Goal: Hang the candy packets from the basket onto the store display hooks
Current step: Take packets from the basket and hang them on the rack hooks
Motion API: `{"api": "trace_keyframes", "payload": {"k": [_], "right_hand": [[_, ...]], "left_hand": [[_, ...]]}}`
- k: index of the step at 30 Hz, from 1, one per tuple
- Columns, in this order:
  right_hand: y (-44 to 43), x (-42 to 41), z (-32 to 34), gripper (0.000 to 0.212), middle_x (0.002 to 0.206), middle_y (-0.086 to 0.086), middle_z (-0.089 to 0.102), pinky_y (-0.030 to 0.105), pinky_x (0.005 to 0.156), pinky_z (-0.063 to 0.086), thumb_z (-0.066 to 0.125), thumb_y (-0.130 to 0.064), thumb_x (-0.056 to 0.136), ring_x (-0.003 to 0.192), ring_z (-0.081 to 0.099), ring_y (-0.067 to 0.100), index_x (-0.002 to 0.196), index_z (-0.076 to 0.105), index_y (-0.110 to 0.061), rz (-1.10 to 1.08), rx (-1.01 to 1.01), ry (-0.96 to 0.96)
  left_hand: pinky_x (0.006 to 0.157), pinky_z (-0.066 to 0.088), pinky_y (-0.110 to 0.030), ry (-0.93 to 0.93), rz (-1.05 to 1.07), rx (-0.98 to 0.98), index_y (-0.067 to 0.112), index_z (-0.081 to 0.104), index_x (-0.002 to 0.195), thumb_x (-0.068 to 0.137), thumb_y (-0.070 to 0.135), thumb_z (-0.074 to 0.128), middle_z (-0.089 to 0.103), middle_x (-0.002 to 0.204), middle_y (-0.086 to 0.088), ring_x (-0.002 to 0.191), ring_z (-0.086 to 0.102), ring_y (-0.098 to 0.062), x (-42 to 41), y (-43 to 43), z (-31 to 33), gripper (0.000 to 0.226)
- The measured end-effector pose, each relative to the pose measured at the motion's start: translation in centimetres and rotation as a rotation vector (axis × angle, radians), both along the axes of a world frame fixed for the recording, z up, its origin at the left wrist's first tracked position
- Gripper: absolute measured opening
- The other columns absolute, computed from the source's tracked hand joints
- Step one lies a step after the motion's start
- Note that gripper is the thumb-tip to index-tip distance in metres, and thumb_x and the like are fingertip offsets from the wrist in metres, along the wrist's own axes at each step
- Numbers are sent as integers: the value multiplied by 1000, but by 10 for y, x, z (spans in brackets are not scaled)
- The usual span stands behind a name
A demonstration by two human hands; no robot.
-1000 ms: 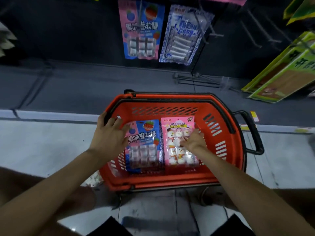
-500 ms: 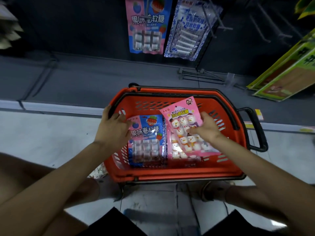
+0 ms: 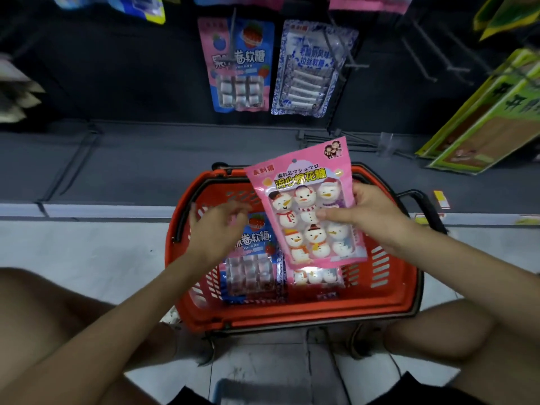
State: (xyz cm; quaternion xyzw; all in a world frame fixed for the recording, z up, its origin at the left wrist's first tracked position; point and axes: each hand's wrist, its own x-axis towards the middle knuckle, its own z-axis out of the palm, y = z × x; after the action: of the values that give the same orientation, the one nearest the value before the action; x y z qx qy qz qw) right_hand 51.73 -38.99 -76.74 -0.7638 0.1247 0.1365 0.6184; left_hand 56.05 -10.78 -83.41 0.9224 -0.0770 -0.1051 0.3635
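My right hand point(image 3: 368, 217) pinches a pink snowman marshmallow packet point(image 3: 304, 200) by its right edge and holds it above the red basket point(image 3: 292, 312). My left hand point(image 3: 216, 229), blurred, hovers with loose fingers over a blue and pink roll-candy packet point(image 3: 251, 258) lying in the basket. Another snowman packet point(image 3: 317, 277) lies beneath the raised one. On the display, a matching roll-candy packet point(image 3: 239, 65) and a blue-white packet point(image 3: 309, 68) hang from hooks. Empty hooks point(image 3: 429, 62) stick out to their right.
The basket stands on a pale tiled floor against the dark shelf base point(image 3: 117, 165). Its black handle point(image 3: 429, 209) sticks out to the right. Green and yellow packets point(image 3: 491, 112) hang at far right. My knees point(image 3: 455, 328) flank the basket.
My right hand lifted the snowman packet out of the basket and higher. My left hand let go of the basket rim and moved right over the roll-candy packet.
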Motion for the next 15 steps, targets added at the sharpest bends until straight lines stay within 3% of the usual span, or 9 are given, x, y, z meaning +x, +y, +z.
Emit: {"api": "trace_keyframes", "payload": {"k": [1, 2, 3, 4, 7, 9, 12, 15], "right_hand": [[1, -1, -1, 43, 109, 6, 81, 46, 89, 63, 87, -6, 76, 99, 78, 27, 117, 75, -11, -21, 56, 11], [3, -1, -4, 45, 112, 8, 80, 49, 94, 61, 87, -8, 75, 103, 77, 29, 119, 74, -10, -42, 116, 19], [6, 1, -5, 46, 114, 9, 79, 51, 98, 59, 87, -9, 75, 105, 77, 30, 120, 74, -10, -57, 168, 26], [8, 4, -5, 46, 116, 10, 79, 52, 100, 57, 87, -9, 76, 107, 76, 30, 121, 74, -10, -67, 212, 28], [18, 12, -2, 42, 117, 7, 79, 49, 104, 56, 87, -12, 80, 110, 75, 26, 120, 75, -13, -86, 251, -21], [21, 15, -3, 40, 116, 4, 79, 48, 103, 56, 86, -15, 83, 108, 76, 24, 121, 75, -14, -128, 256, -47], [19, 14, -2, 41, 114, 0, 80, 43, 98, 59, 86, -16, 85, 107, 76, 21, 124, 72, -16, -177, 259, -69], [9, 14, 9, 40, 109, -1, 81, 38, 89, 61, 86, -15, 85, 101, 78, 19, 122, 72, -15, -215, 253, -109]], "left_hand": [[119, 39, -43, 116, 69, -279, 26, 74, 119, 102, 36, 45, 74, 118, 15, 116, 65, -7, -1, -8, 12, 35], [102, 53, -31, 204, 123, -496, 20, 75, 116, 106, 28, 45, 78, 113, 10, 109, 71, -8, -3, -17, 24, 33], [86, 57, -21, 275, 144, -616, 17, 74, 116, 109, 25, 43, 79, 110, 7, 102, 74, -7, -4, -24, 35, 33], [79, 57, -18, 359, 141, -710, 16, 72, 119, 111, 29, 41, 80, 110, 5, 97, 75, -7, -4, -31, 43, 35], [101, 54, -43, 595, 116, -983, 23, 63, 138, 110, 49, 36, 72, 133, -2, 121, 70, -21, -3, -44, 52, 47], [104, 51, -51, 601, 99, -1032, 23, 62, 140, 109, 51, 38, 70, 136, -5, 127, 67, -29, -2, -50, 52, 48], [94, 58, -55, 511, 136, -1005, 12, 66, 133, 103, 25, 61, 74, 126, -15, 116, 71, -39, -3, -61, 50, 33], [88, 62, -53, 463, 173, -1003, 10, 68, 128, 98, 12, 67, 76, 121, -15, 108, 75, -37, -6, -73, 58, 29]]}}
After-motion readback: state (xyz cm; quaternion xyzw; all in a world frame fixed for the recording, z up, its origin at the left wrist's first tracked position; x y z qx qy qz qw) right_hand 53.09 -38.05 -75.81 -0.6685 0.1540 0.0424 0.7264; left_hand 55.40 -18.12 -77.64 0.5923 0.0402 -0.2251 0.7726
